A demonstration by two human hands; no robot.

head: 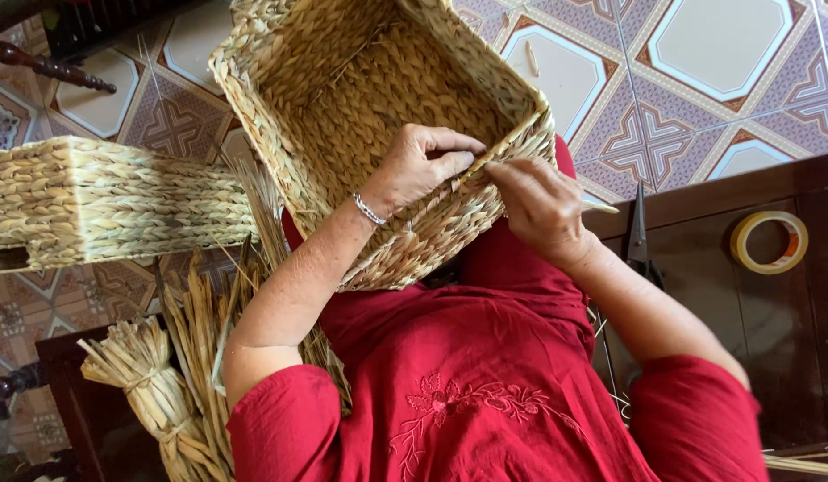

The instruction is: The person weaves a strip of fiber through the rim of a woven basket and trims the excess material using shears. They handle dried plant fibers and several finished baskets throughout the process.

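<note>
Nearest the camera, a red embroidered garment [485, 393] is filling the lower part of the view, with both bare forearms reaching away from it toward a woven basket [378, 98]. The basket is resting on the person's lap, its open mouth tilting toward the camera and its near rim sitting under both hands. The left hand [423, 165], wearing a thin bracelet [369, 211] at the wrist, is curling over the near rim, its grip closing on the braided edge with the thumb pressing against the weave. The right hand [540, 203] is sitting just beside it, touching the same rim, its grip pinching a pale straw strand [601, 206] whose end is poking out to the side.

Beside the left arm, tied bundles of dried straw [177, 375] are standing against dark wooden furniture. On the other side, a dark wooden surface [699, 259] is carrying black scissors [635, 234] and a roll of tape [769, 242], the two lying apart from each other.

Farther out, a second woven basket [110, 201] is lying on its side, and the patterned tile floor [699, 89] is spreading behind everything.
</note>
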